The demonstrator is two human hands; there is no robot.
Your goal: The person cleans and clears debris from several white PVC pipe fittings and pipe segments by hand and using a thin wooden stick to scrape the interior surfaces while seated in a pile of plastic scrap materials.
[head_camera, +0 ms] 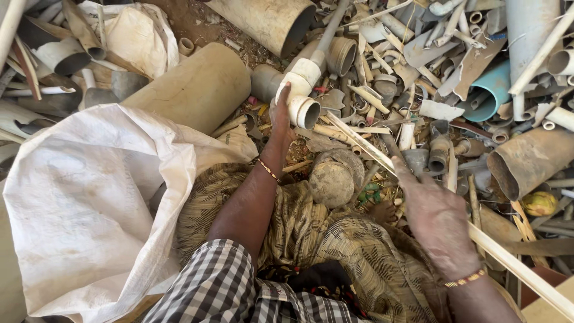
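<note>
Our left hand (281, 113) grips one white pipe fitting (302, 98), long axis near-to-far, open mouth facing near. Right hand (433, 209) spread wide over one thin strip (508, 260).

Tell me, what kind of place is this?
Probably an outdoor scrap-sorting yard for plastic pipe. Broken grey and cream pipe offcuts cover the bare earth, a big white woven sack stands open, and the left hand grips a white pipe fitting.
</note>
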